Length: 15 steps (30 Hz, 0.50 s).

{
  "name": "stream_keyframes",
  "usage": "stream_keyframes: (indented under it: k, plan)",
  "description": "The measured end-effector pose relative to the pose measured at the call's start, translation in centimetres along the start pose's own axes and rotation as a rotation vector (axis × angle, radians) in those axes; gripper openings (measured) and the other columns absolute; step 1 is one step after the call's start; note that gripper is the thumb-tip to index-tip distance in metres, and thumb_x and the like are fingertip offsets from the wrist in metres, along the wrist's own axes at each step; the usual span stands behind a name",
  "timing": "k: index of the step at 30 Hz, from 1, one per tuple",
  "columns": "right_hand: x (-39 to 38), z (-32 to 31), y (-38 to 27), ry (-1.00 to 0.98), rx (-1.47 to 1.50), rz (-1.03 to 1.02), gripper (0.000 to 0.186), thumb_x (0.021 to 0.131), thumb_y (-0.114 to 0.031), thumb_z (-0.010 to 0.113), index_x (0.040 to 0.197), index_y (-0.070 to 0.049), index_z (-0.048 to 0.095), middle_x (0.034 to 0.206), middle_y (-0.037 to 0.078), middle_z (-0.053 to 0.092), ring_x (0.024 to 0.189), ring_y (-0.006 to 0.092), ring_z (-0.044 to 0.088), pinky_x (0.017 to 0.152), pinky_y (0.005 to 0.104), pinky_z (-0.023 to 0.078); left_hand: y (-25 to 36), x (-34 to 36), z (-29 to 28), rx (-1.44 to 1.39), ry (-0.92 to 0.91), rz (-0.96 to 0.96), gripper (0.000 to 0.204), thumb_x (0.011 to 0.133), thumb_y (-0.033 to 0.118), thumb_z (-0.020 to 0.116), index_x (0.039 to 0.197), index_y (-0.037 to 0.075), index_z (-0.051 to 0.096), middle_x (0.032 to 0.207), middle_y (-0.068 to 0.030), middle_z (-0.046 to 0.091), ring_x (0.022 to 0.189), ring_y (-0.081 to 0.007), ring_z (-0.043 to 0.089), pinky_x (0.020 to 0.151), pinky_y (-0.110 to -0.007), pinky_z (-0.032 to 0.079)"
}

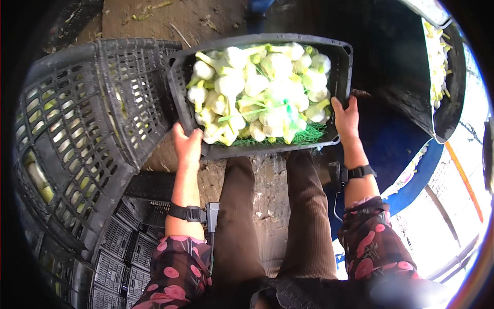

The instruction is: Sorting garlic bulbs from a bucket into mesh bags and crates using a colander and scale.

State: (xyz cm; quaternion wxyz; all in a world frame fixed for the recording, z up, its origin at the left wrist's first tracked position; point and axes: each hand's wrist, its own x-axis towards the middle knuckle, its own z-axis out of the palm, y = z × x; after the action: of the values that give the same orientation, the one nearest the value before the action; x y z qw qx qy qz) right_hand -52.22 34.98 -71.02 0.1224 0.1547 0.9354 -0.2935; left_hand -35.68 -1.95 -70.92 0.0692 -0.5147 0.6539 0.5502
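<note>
The head view shows at the left, as the largest thing, big slatted crates (64, 121), black, with pale bulbs visible through their openings. On the right stands a large dark container (386, 56); near it, a black-rimmed vessel holds more pale bulbs (437, 62). Between these two sides, the person's legs in brown ribbed trousers (234, 221) stand on brown ground (270, 206).

In front of the legs is the held crate (339, 72), black and shallow, with its near edge toward the person. Whether its bottom rests on something, I cannot tell. White bulbs with green stems (252, 82) are heaped in it, from the far edge almost to the near one. At the lower left of the view there are small black crates (110, 273), placed close together.

The left hand (188, 147) is at the near left corner of the held crate, with thumb and forefinger spread and gripping there; its other fingers are hidden. The right hand (347, 121) is clamped on the right edge, close to the near right corner, thumb inside and fingers outside. Beside this corner, along the near edge, lies green netting (309, 135). Each forearm wears a black strap (360, 171).
</note>
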Motion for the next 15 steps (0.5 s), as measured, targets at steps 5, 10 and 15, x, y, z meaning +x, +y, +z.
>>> stream_keyframes:
  k: [5, 10, 15]
  plan:
    - [1.7, 1.9, 3.4, -0.116, 0.439, 0.139, 0.028, 0.085, -0.027, 0.067, 0.095, -0.001, 0.064, 0.084, 0.002, 0.065, 0.074, 0.0118, 0.056, 0.071, 0.0279, 0.046, -2.9, 3.0, 0.0, -0.113, -0.016, 0.231, 0.041, 0.066, -0.009, 0.049, 0.106, -0.001, 0.052, 0.099, -0.0069, 0.059, 0.093, -0.0168, 0.057, 0.086, -0.030, 0.045]
    - [2.7, -0.1, 3.0, -0.383, 0.268, 0.163, 0.024, 0.082, -0.028, 0.067, 0.069, -0.010, 0.059, 0.065, -0.002, 0.054, 0.061, 0.0077, 0.044, 0.058, 0.0246, 0.034, -1.3, 3.6, -0.1, -0.107, -0.073, -0.070, 0.028, 0.065, -0.008, 0.051, 0.088, 0.006, 0.058, 0.079, 0.0031, 0.055, 0.065, -0.0078, 0.049, 0.057, -0.024, 0.039]
    - [0.0, -2.9, 2.0, -0.400, 0.408, 0.099, 0.017, 0.082, -0.021, 0.063, 0.074, -0.007, 0.058, 0.070, -0.004, 0.052, 0.066, 0.0073, 0.046, 0.061, 0.0256, 0.035, 1.1, 0.3, -1.5, -0.169, -0.137, -0.040, 0.026, 0.064, -0.007, 0.050, 0.086, 0.006, 0.055, 0.080, 0.0012, 0.053, 0.071, -0.0113, 0.049, 0.064, -0.024, 0.040]
